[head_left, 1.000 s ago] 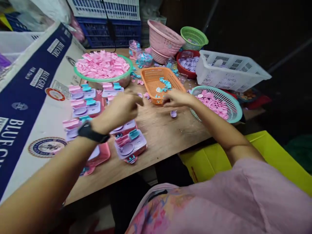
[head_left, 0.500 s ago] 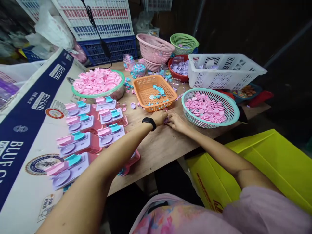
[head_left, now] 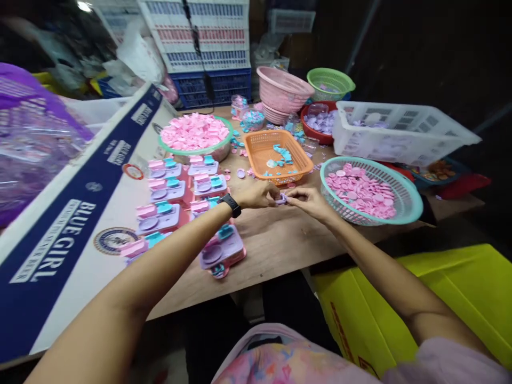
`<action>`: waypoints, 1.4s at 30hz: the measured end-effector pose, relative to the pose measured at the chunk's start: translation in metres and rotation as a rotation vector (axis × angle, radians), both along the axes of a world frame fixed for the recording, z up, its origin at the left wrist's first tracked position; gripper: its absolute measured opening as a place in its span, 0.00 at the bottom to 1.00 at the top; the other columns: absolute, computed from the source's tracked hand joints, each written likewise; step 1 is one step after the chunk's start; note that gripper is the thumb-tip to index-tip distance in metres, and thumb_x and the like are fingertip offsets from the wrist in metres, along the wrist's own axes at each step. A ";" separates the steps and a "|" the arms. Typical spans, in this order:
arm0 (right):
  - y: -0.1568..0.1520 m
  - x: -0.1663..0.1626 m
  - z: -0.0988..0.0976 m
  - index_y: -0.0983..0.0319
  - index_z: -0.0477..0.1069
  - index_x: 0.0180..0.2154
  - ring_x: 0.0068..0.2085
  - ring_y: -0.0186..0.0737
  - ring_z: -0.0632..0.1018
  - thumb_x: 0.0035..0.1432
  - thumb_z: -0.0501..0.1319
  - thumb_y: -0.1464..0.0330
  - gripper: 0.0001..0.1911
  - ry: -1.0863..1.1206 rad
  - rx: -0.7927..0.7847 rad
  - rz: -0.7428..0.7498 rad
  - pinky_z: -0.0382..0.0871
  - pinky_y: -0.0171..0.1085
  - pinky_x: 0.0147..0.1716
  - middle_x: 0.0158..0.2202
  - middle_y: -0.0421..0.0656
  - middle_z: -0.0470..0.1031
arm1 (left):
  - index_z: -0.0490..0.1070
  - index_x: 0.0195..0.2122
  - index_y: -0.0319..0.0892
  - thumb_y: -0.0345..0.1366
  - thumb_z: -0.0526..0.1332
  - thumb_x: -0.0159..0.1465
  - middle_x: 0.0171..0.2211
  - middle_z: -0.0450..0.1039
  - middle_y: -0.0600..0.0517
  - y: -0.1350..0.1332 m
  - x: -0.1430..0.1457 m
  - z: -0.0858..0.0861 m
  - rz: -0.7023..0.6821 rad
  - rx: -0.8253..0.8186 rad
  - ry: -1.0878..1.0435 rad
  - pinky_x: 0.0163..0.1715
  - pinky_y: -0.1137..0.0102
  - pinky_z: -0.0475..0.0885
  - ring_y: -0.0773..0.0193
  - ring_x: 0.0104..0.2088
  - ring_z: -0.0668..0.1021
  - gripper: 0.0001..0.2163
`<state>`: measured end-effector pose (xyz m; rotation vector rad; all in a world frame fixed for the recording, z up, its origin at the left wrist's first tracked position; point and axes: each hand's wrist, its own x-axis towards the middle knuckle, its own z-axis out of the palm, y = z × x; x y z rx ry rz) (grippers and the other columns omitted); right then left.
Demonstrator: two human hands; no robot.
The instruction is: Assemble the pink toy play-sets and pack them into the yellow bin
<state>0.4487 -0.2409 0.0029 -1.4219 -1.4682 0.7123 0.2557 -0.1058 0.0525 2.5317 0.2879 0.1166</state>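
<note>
My left hand (head_left: 258, 195) and my right hand (head_left: 310, 201) meet over the wooden table (head_left: 276, 240), just in front of the orange basket (head_left: 277, 157). Both pinch a small lilac plastic piece (head_left: 282, 199) between their fingertips. A black watch (head_left: 230, 205) sits on my left wrist. To the left lie several pink and lilac toy sets (head_left: 176, 200) with teal parts; one set (head_left: 222, 250) lies nearest the table edge. A teal basket (head_left: 370, 189) of pink round discs stands right of my right hand.
A green-rimmed bowl (head_left: 196, 134) of pink pieces, pink baskets (head_left: 280, 90), a green basket (head_left: 330, 82), a red bowl (head_left: 318, 118) and a white crate (head_left: 400, 130) stand further back. A printed cardboard box (head_left: 72, 224) lies at left. A yellow bin (head_left: 420, 304) sits below right.
One second ago my hands were apart, the left over the toy sets. They came together by the orange basket and now hold the lilac piece slightly raised. The camera view shifted.
</note>
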 end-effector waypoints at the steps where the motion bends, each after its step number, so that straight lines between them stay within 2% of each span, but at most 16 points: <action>1: 0.005 -0.009 0.006 0.63 0.82 0.37 0.38 0.44 0.82 0.57 0.69 0.52 0.20 0.034 -0.002 0.009 0.77 0.41 0.41 0.37 0.46 0.84 | 0.79 0.40 0.38 0.33 0.66 0.61 0.40 0.81 0.49 0.001 -0.013 0.007 0.037 -0.026 -0.039 0.40 0.70 0.70 0.62 0.39 0.79 0.07; 3: 0.018 -0.027 0.020 0.63 0.82 0.37 0.37 0.43 0.82 0.57 0.69 0.50 0.21 0.031 0.015 0.023 0.76 0.40 0.40 0.36 0.46 0.83 | 0.79 0.39 0.38 0.36 0.65 0.63 0.39 0.81 0.49 0.000 -0.042 0.021 0.114 -0.045 -0.115 0.40 0.70 0.70 0.62 0.39 0.79 0.07; 7: 0.058 -0.067 0.050 0.63 0.81 0.34 0.34 0.41 0.79 0.58 0.69 0.50 0.21 -0.113 0.125 0.098 0.72 0.38 0.37 0.33 0.45 0.81 | 0.76 0.36 0.39 0.42 0.63 0.66 0.35 0.78 0.50 0.001 -0.105 0.045 0.282 -0.077 -0.242 0.39 0.69 0.70 0.64 0.35 0.77 0.10; 11: 0.122 -0.108 0.069 0.64 0.80 0.36 0.31 0.38 0.77 0.61 0.66 0.49 0.23 -0.180 0.222 0.258 0.69 0.35 0.32 0.31 0.44 0.80 | 0.69 0.32 0.41 0.43 0.62 0.66 0.29 0.71 0.54 0.024 -0.167 0.052 0.531 -0.076 -0.384 0.33 0.70 0.66 0.66 0.30 0.72 0.12; 13: 0.163 -0.125 0.071 0.64 0.80 0.37 0.30 0.37 0.75 0.62 0.65 0.48 0.24 -0.225 0.280 0.337 0.67 0.35 0.31 0.31 0.44 0.80 | 0.65 0.31 0.42 0.43 0.61 0.66 0.28 0.66 0.55 0.044 -0.191 0.050 0.651 -0.007 -0.406 0.31 0.70 0.62 0.67 0.29 0.68 0.12; 16: 0.224 -0.144 0.063 0.65 0.80 0.38 0.31 0.36 0.74 0.62 0.64 0.50 0.23 -0.333 0.341 0.461 0.66 0.34 0.32 0.33 0.45 0.80 | 0.61 0.30 0.43 0.39 0.60 0.66 0.27 0.63 0.55 0.075 -0.215 0.045 0.772 0.135 -0.319 0.31 0.69 0.60 0.66 0.28 0.65 0.10; 18: 0.257 -0.154 0.055 0.65 0.80 0.38 0.33 0.37 0.76 0.63 0.63 0.56 0.18 -0.430 0.339 0.553 0.67 0.34 0.34 0.35 0.45 0.82 | 0.62 0.32 0.43 0.36 0.58 0.66 0.29 0.65 0.55 0.092 -0.221 0.041 0.803 0.220 -0.221 0.32 0.69 0.61 0.65 0.29 0.67 0.07; 21: 0.289 -0.161 0.044 0.64 0.81 0.39 0.36 0.38 0.79 0.62 0.63 0.65 0.11 -0.640 0.306 0.672 0.68 0.34 0.39 0.37 0.45 0.83 | 0.65 0.38 0.42 0.32 0.53 0.68 0.34 0.71 0.50 0.109 -0.220 0.032 0.758 0.308 -0.053 0.36 0.68 0.64 0.63 0.33 0.71 0.03; 25: 0.309 -0.158 0.035 0.63 0.82 0.43 0.40 0.40 0.81 0.61 0.63 0.72 0.11 -0.893 0.274 0.723 0.69 0.34 0.42 0.40 0.46 0.84 | 0.68 0.45 0.41 0.28 0.53 0.66 0.39 0.76 0.47 0.127 -0.211 0.021 0.644 0.338 0.082 0.38 0.68 0.65 0.59 0.37 0.76 0.08; 29: 0.316 -0.154 0.036 0.63 0.81 0.47 0.41 0.42 0.82 0.62 0.63 0.74 0.13 -1.019 0.271 0.704 0.69 0.34 0.42 0.43 0.48 0.84 | 0.69 0.44 0.42 0.27 0.54 0.64 0.39 0.77 0.47 0.142 -0.205 0.013 0.556 0.351 0.178 0.39 0.68 0.65 0.57 0.40 0.77 0.09; 37: 0.301 -0.172 0.055 0.60 0.80 0.52 0.44 0.45 0.82 0.65 0.61 0.73 0.17 -1.225 0.205 0.610 0.66 0.35 0.38 0.46 0.48 0.84 | 0.67 0.50 0.42 0.30 0.51 0.68 0.51 0.76 0.43 0.153 -0.209 0.008 0.512 0.373 0.280 0.50 0.62 0.65 0.53 0.54 0.75 0.11; 42: 0.294 -0.180 0.063 0.58 0.81 0.51 0.45 0.46 0.81 0.63 0.62 0.74 0.17 -1.299 0.200 0.596 0.64 0.35 0.37 0.45 0.47 0.84 | 0.67 0.52 0.43 0.30 0.51 0.68 0.54 0.76 0.42 0.153 -0.211 0.004 0.503 0.395 0.278 0.54 0.58 0.64 0.52 0.56 0.74 0.13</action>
